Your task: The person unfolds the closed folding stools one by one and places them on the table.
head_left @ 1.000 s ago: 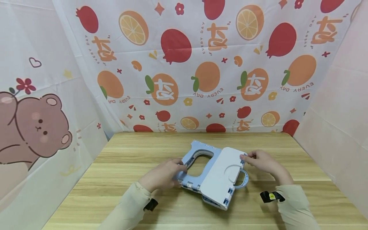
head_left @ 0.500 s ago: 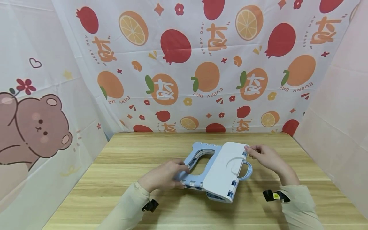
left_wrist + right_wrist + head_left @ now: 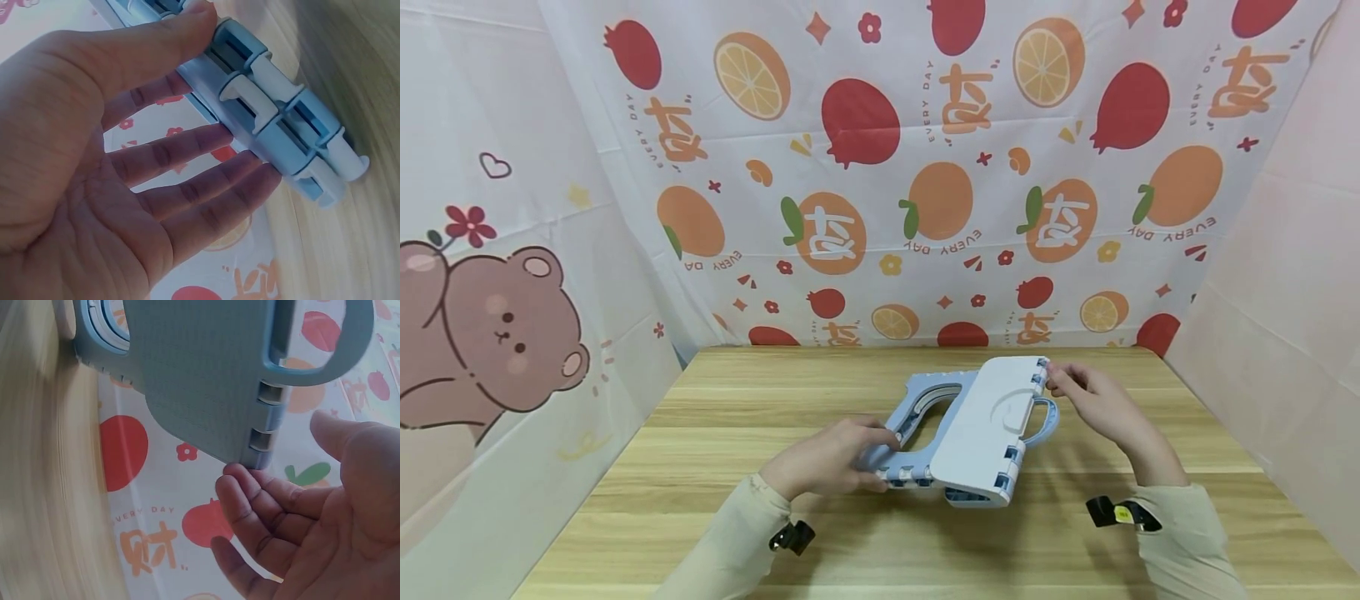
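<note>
1. A blue-and-white folding stool [image 3: 955,450] sat partly folded near the middle of the wooden desk [image 3: 737,417], between the two hands; whether its lower edge touched the wood could not be told.
2. The left hand [image 3: 838,458] had its grip pinching the blue frame [image 3: 917,461] at the near left corner, thumb by the hinges [image 3: 306,119], fingertips on the other side.
3. The right hand [image 3: 1097,408] had its grip spread: fingertips touched the far right corner of the white panel [image 3: 988,425], the thumb apart from it.
4. A blue handle [image 3: 1051,423] looped out from the panel's right edge, near the right hand.
5. Pale sleeves [image 3: 722,542] covered both arms.
6. Behind hung a fruit-printed cloth [image 3: 943,200]; at left, another showed a bear [image 3: 505,317].
</note>
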Demonstrator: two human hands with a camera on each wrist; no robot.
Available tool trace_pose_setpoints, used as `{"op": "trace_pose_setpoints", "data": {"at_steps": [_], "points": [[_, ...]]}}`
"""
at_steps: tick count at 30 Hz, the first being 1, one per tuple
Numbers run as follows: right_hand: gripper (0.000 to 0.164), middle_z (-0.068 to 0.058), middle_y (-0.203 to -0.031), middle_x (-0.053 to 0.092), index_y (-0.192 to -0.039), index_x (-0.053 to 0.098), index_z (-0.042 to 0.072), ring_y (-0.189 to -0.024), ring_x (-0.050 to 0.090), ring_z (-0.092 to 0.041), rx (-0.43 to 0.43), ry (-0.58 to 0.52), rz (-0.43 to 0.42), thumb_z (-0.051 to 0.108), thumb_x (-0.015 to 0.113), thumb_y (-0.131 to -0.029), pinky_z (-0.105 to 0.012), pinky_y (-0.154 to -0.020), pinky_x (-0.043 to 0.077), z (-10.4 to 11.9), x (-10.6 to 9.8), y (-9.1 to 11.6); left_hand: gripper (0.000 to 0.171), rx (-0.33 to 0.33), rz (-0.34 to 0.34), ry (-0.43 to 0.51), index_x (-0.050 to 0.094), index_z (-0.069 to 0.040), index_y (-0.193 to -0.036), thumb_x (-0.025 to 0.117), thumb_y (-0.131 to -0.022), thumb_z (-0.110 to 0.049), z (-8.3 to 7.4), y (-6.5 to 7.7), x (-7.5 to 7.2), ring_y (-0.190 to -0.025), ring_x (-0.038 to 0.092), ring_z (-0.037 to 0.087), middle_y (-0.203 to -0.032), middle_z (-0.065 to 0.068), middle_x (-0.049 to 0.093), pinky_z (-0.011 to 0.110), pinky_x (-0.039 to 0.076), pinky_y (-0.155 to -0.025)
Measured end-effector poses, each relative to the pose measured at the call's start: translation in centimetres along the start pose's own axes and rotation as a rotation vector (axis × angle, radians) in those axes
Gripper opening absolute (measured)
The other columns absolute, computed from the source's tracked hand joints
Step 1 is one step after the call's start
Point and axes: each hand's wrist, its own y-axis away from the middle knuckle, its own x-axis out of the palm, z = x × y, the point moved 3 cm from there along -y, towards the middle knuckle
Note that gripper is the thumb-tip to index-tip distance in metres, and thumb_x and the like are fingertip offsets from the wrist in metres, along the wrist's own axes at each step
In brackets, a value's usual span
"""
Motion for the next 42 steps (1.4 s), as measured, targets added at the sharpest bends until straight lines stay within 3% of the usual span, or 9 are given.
{"op": "trace_pose_setpoints", "data": {"at_steps": [7,12,21,30,37,42], "points": [[0.058,-0.026,-0.133,0.07,-0.146,0.056,-0.007,-0.124,0.068,-0.04,-0.033,-0.073,-0.031,0.041,0.041,-0.117,-0.06,-0.109,0.053,0.3,0.0,-0.2,0.044,0.003,-0.003,0.018,0.074,-0.019,-0.128,0.09,-0.088,-0.03,-0.2,-0.1,0.1,-0.109,0.065,0.018,-0.133,0.006,0.07,0.032,0.056,-0.09],[0.056,-0.029,-0.145,0.063,-0.155,0.047,-0.008,-0.13,0.064,-0.04,-0.091,-0.127,-0.028,0.034,0.036,-0.119,-0.056,-0.111,0.054,0.9,0.2,-0.2,0.045,0.016,-0.005,0.056,0.073,-0.017,-0.13,0.089,-0.09,-0.03,-0.3,-0.1,0.1,-0.11,0.066,0.019,-0.134,0.008,0.07,0.03,0.058,-0.088],[0.065,-0.028,-0.173,0.03,-0.17,0.021,0.002,-0.151,0.045,-0.052,-0.123,-0.266,0.028,0.041,0.029,-0.119,-0.063,-0.12,0.038,2.2,1.1,0.2,0.044,-0.018,0.029,0.218,0.071,-0.015,-0.131,0.088,-0.091,-0.026,-0.6,-0.1,0.4,-0.107,0.065,0.017,-0.133,0.008,0.067,0.025,0.065,-0.082],[0.064,-0.023,-0.178,0.018,-0.172,0.014,0.005,-0.16,0.03,-0.05,-0.148,-0.355,0.002,0.039,0.027,-0.119,-0.066,-0.126,0.029,3.5,2.1,0.4,0.047,-0.011,0.042,0.277,0.069,-0.018,-0.134,0.086,-0.093,-0.031,-1.2,-0.4,0.8,-0.111,0.069,0.018,-0.137,0.007,0.066,0.02,0.062,-0.082],[0.063,-0.021,-0.178,0.022,-0.173,0.018,0.012,-0.161,0.028,-0.051,-0.152,-0.325,0.02,0.04,0.031,-0.119,-0.072,-0.126,0.027,4.8,3.4,0.6,0.049,-0.022,0.045,0.324,0.067,-0.018,-0.138,0.084,-0.095,-0.035,-1.4,-0.6,1.1,-0.118,0.071,0.023,-0.138,0.008,0.065,0.017,0.061,-0.083],[0.062,-0.02,-0.178,0.021,-0.172,0.017,0.008,-0.163,0.024,-0.048,-0.22,-0.319,0.05,0.034,0.034,-0.119,-0.067,-0.128,0.024,5.2,4.3,0.5,0.049,-0.012,0.028,0.334,0.066,-0.017,-0.138,0.083,-0.096,-0.036,-1.6,-0.8,1.4,-0.118,0.073,0.028,-0.134,0.009,0.066,0.017,0.061,-0.082]]}}
